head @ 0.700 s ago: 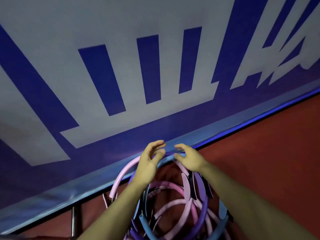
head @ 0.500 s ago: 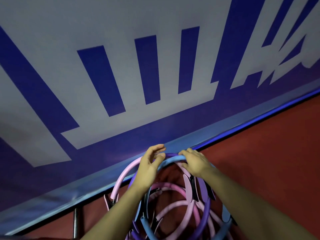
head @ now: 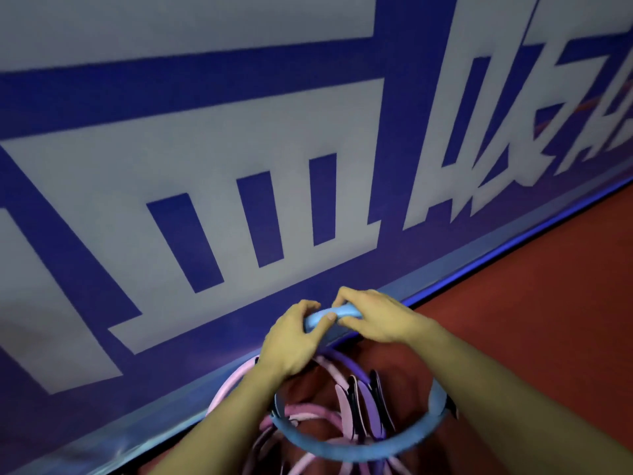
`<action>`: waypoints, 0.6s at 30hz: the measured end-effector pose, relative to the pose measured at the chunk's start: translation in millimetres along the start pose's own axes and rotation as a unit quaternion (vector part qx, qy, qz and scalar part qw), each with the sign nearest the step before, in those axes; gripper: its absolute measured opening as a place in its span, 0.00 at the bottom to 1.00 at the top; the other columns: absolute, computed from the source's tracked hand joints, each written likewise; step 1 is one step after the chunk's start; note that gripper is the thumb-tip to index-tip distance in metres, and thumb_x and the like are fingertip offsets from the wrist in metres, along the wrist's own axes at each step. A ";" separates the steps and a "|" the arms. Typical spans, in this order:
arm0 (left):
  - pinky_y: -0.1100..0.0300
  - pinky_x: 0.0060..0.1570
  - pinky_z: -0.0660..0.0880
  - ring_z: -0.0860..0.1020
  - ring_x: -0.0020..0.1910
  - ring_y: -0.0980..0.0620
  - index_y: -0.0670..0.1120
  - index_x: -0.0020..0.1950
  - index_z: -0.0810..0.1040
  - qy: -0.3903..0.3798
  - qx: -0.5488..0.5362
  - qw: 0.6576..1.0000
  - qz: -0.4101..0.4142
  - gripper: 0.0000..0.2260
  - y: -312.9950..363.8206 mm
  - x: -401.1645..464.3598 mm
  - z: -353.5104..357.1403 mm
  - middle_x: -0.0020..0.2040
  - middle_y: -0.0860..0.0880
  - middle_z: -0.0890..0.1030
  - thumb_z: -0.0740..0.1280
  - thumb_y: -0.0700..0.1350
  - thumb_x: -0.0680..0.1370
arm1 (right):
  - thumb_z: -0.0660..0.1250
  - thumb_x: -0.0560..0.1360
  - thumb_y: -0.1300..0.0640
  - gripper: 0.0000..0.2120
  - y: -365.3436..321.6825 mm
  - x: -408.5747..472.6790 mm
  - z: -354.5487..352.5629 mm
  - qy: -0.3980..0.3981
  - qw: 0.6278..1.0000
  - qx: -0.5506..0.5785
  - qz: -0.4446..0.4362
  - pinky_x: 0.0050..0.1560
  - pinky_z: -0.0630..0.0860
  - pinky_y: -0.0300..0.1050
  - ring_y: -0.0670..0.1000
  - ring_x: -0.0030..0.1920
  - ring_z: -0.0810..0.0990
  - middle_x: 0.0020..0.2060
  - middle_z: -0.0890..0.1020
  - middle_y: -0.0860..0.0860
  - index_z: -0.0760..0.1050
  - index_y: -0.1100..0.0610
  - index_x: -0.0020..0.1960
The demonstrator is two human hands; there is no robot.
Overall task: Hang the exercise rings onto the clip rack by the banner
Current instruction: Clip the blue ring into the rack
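Observation:
A blue exercise ring (head: 356, 450) hangs tilted toward me at the bottom centre. My left hand (head: 294, 341) and my right hand (head: 380, 320) both grip its top arc, close together, right at the lower edge of the banner (head: 205, 132). Behind and below the blue ring hang several pink and purple rings (head: 342, 395) with dark padded handles. The clip rack itself is hidden behind my hands and the rings.
The large blue-and-white banner fills the upper left of the view, slanting down to the left. A red floor (head: 531, 320) lies to the right below it. A blue strip (head: 496, 248) runs along the banner's bottom edge.
Both hands have closed onto the top of the blue ring and come closer together. The blue ring now stands out in front of the other rings. The view has shifted.

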State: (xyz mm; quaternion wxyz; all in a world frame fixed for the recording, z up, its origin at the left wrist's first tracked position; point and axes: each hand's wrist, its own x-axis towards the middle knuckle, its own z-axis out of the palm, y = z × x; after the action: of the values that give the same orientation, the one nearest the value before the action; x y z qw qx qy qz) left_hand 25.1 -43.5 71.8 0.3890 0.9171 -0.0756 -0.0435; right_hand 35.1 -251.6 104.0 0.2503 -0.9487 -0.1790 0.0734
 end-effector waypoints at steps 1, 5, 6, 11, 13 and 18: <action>0.55 0.49 0.77 0.79 0.47 0.57 0.60 0.53 0.75 0.005 0.029 1.000 0.006 0.20 10.9 1.1 -7.9 0.46 0.60 0.82 0.59 0.73 0.73 | 0.66 0.77 0.47 0.07 -4.5 -1.5 -16.1 0.013 1.000 0.007 0.002 0.41 0.71 0.48 0.48 0.41 0.77 0.41 0.80 0.45 0.70 0.44 0.53; 0.51 0.39 0.74 0.76 0.34 0.51 0.54 0.44 0.72 0.026 0.063 0.998 0.015 0.22 67.5 5.8 -47.8 0.32 0.53 0.78 0.59 0.72 0.75 | 0.68 0.76 0.46 0.08 -32.3 -12.4 -81.7 0.030 0.999 0.006 0.022 0.38 0.71 0.46 0.46 0.37 0.75 0.36 0.77 0.46 0.69 0.43 0.51; 0.50 0.38 0.74 0.76 0.33 0.51 0.53 0.43 0.71 0.027 0.067 0.997 0.018 0.23 85.3 6.8 -61.5 0.31 0.52 0.77 0.59 0.72 0.74 | 0.68 0.75 0.46 0.09 -41.9 -15.5 -102.1 0.034 0.999 0.005 0.026 0.38 0.72 0.47 0.46 0.37 0.75 0.36 0.77 0.46 0.68 0.42 0.50; 0.51 0.36 0.75 0.76 0.32 0.50 0.51 0.40 0.72 0.042 0.079 0.996 0.030 0.27 196.7 1.8 -156.7 0.29 0.51 0.77 0.57 0.75 0.72 | 0.66 0.73 0.47 0.08 -110.8 -28.7 -230.8 0.033 0.999 -0.001 0.034 0.34 0.66 0.42 0.45 0.37 0.76 0.37 0.78 0.45 0.68 0.44 0.48; 0.53 0.35 0.74 0.77 0.32 0.52 0.51 0.38 0.72 0.048 0.104 0.993 0.036 0.27 248.5 -3.0 -202.7 0.28 0.53 0.78 0.57 0.75 0.73 | 0.66 0.73 0.46 0.07 -144.2 -33.5 -286.5 0.030 0.999 -0.016 0.035 0.35 0.66 0.42 0.46 0.38 0.76 0.36 0.78 0.45 0.69 0.44 0.48; 0.56 0.30 0.69 0.75 0.30 0.54 0.50 0.36 0.71 0.044 0.160 0.984 0.068 0.28 364.0 -23.5 -311.8 0.27 0.53 0.77 0.55 0.76 0.73 | 0.65 0.74 0.42 0.10 -230.4 -47.9 -409.6 0.006 0.996 -0.078 0.037 0.37 0.68 0.46 0.51 0.38 0.78 0.35 0.79 0.46 0.69 0.46 0.40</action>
State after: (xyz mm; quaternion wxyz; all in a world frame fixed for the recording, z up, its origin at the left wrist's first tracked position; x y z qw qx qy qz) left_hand 7.0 -68.7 550.7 0.2426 0.9612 -0.1264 0.0365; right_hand 14.6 -266.6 575.7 0.1737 -0.9716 -0.1478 0.0628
